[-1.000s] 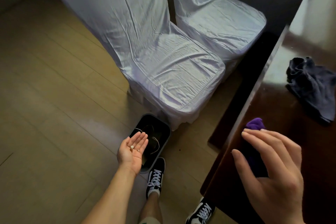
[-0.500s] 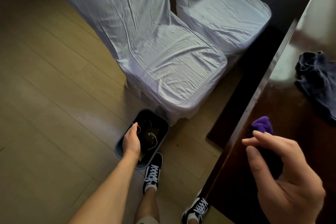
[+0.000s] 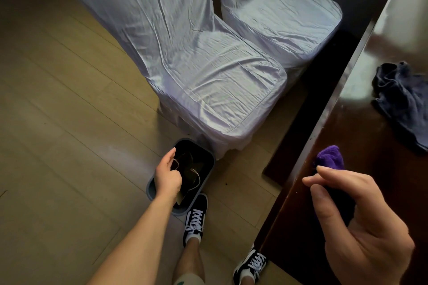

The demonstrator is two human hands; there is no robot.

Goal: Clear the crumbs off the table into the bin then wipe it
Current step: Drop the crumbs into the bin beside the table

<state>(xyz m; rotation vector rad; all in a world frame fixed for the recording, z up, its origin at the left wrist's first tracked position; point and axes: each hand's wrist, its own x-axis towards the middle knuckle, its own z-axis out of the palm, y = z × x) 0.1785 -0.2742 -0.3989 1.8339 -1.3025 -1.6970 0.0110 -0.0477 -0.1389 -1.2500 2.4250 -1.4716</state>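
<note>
Crumbs themselves cannot be made out anywhere at this size, so what shows of the task is the bin [image 3: 209,164], the dark table [image 3: 361,146] and the cloths. Small and oval, with a grey-blue rim and a black inside, the bin stands on the pale wood floor [image 3: 58,122] just in front of the nearer covered chair [image 3: 208,81], with a black-and-white sneaker [image 3: 195,217] touching its near edge. Thin pale curved strips and a dark scrap lie within it. Over its left rim hangs the left hand [image 3: 167,174], palm turned down and fingers curled loosely inward, thumb near the fingertips; whether anything is in it cannot be told. At the right, above the glossy brown table edge, the right hand [image 3: 361,222] is held with its fingers [image 3: 324,176] bent and spread, part open around a purple cloth [image 3: 330,157] whose fuzzy tip sticks out beyond the fingertips; the lower part of the cloth lies in shadow inside the hand. Farther along the tabletop, well apart from that hand, a crumpled dark blue-grey cloth [image 3: 403,102] lies in a heap. A second covered chair [image 3: 282,14] stands behind the first.
</note>
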